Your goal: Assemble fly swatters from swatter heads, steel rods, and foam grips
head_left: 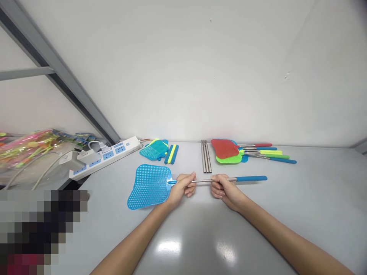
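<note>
A blue fly swatter [150, 187] with a perforated head, a thin metal rod and a blue handle lies level across both my hands, above the grey table. My left hand [183, 186] is closed round the rod close to the swatter's head. Farther right, my right hand [225, 188] grips the same rod just short of the handle. A stretch of bare rod shows between the two hands. Behind them lie several metal tubes [205, 157] side by side.
Assembled swatters [225, 148] in red, green and blue are stacked at the back right. Loose swatter heads [155, 149] and blue and yellow handles [171, 154] lie back left. A power strip [104, 158] with plugs and plastic-bagged items [31, 152] occupy the left side. A white wall [212, 76] stands behind.
</note>
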The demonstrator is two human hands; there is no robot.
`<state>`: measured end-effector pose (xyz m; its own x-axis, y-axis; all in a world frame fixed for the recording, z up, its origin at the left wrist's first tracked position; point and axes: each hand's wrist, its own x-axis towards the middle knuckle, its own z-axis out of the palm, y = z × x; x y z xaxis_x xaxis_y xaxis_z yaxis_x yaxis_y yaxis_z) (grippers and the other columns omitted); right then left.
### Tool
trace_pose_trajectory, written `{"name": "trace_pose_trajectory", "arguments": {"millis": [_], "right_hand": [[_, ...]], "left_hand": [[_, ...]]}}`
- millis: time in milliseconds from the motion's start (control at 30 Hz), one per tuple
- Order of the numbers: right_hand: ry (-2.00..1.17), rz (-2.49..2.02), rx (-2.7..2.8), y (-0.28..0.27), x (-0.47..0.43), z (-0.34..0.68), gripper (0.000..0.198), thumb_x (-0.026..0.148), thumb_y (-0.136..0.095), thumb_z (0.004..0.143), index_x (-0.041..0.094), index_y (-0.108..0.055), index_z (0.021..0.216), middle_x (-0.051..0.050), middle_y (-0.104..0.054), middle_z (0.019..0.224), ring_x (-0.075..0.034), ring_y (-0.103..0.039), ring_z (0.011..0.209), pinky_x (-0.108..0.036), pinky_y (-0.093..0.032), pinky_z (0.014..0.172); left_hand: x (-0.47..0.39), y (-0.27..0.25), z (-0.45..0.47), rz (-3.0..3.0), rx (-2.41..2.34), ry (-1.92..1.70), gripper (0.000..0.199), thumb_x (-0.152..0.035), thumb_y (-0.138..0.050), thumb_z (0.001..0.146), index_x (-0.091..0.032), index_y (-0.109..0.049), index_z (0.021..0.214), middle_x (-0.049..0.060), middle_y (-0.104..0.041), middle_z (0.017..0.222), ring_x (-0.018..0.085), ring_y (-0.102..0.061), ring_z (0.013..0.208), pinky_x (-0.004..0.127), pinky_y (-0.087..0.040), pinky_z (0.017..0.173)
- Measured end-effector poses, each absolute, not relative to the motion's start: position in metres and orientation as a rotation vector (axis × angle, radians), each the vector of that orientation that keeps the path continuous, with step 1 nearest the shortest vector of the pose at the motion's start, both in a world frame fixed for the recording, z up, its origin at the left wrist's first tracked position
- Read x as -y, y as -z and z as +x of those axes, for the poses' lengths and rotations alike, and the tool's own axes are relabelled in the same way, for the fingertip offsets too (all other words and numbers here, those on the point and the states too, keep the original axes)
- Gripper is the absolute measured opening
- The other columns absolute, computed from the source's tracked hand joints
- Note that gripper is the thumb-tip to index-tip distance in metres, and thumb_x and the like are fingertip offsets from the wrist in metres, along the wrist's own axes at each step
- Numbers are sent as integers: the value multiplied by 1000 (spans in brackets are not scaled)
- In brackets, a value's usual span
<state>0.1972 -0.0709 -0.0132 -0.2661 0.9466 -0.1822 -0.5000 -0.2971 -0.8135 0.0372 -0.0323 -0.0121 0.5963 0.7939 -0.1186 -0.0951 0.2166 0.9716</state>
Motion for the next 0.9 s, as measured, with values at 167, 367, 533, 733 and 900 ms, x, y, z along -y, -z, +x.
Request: {"name": "trace_pose_trajectory", "arguments": {"millis": [167,367,533,733,900], "right_hand": [[-1747,-858,795,11,71,198,33,21,-46,73,18,-30,44,9,-21,38,-3,-16,33,-22,-12,37],[-1742,-871,804,10,71,199,33,21,-46,72,18,-30,44,9,-21,38,-3,-15,33,-22,-13,37],[-1713,-869,796,14,70,199,32,21,-47,71,18,-30,44,9,-21,39,-3,-16,33,-21,-12,36],[-1710,-857,789,17,68,201,32,21,-47,72,18,-31,45,9,-21,39,-3,-16,34,-21,-12,36],[-1708,-847,781,14,69,200,32,20,-46,74,18,-30,45,8,-19,40,-4,-15,35,-22,-11,37]], "left_hand": [[32,13,37,1176,-693,-715,41,-45,-45,75,-19,-27,48,-9,-17,38,5,-23,33,22,-17,38],[30,14,37,1142,-707,-705,43,-47,-49,72,-19,-25,50,-9,-15,42,4,-20,36,22,-12,39],[31,14,37,1127,-738,-749,44,-48,-50,70,-19,-24,50,-9,-13,44,4,-16,37,23,-8,41],[31,14,37,1104,-716,-796,42,-43,-49,72,-19,-25,49,-9,-12,44,4,-13,38,24,-7,42],[32,15,36,1104,-704,-827,41,-40,-45,76,-18,-24,48,-8,-11,43,4,-13,39,25,-7,43]]}}
